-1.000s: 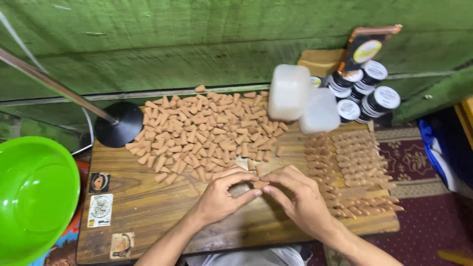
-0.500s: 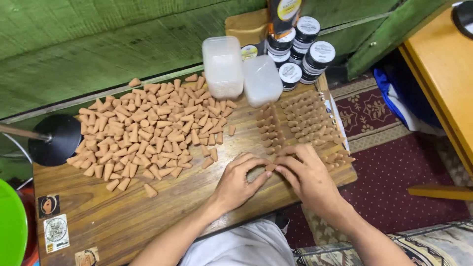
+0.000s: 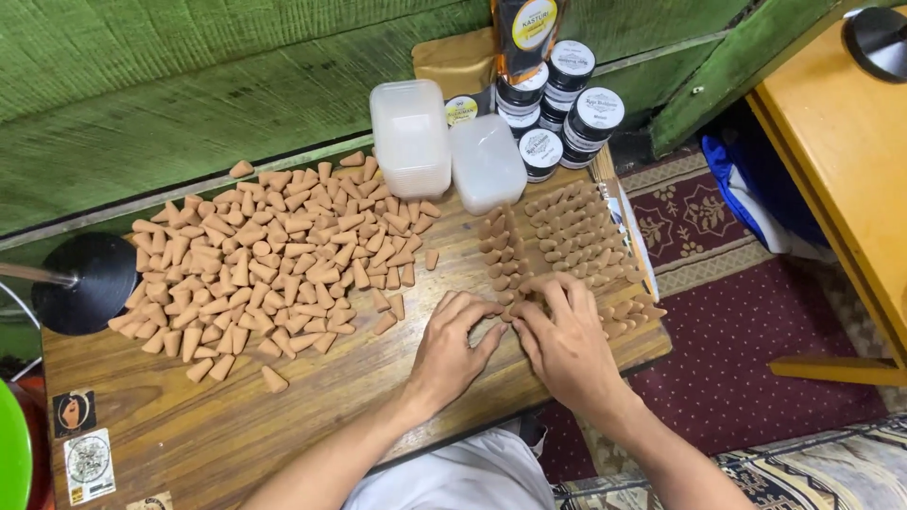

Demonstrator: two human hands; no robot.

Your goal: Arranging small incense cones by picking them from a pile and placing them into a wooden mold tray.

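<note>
A big heap of tan cone-shaped pieces (image 3: pixel 274 260) lies loose on the left half of a low wooden table (image 3: pixel 283 425). To the right, more cones (image 3: pixel 567 231) are lined up in neat rows. My left hand (image 3: pixel 453 349) and my right hand (image 3: pixel 562 335) meet fingertip to fingertip at the near end of those rows, pinching small cones between them. What exactly sits between the fingers is mostly hidden.
Two clear plastic tubs (image 3: pixel 411 137) (image 3: pixel 487 162) stand at the table's back, with several black round tins (image 3: pixel 557 113) behind them. A black lamp base (image 3: pixel 85 283) sits at left. A green bowl edge (image 3: pixel 11 463), a red patterned rug (image 3: pixel 737 349) and an orange table (image 3: pixel 841 142) surround it.
The view has swung left to right, so the table now sits further left in frame. Both hands have stayed together at the near end of the cone rows.
</note>
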